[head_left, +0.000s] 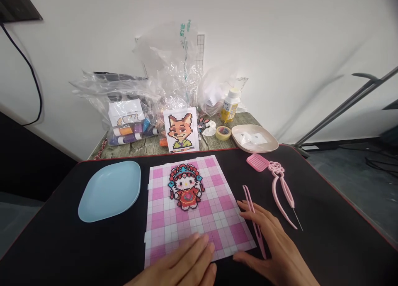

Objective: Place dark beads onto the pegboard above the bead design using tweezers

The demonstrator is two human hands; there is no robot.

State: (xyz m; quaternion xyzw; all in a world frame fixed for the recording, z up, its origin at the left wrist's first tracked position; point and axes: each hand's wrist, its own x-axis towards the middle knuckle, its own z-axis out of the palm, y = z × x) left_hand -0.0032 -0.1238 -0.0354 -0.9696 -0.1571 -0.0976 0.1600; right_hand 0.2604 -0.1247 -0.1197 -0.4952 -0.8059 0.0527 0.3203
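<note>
Both hands lay flat and open at the mat's near edge: left hand on the pink checked pegboard, right hand over pink tweezers, grasping nothing. Bead figure near the board's far edge appeared complete. Blue tray sat left. Black mat covered a wooden desk against a white wall.

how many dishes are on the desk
2: a light blue dish left of the pink checked pegboard, and a beige dish at the back right. Others may be hidden behind the plastic bags.
</note>
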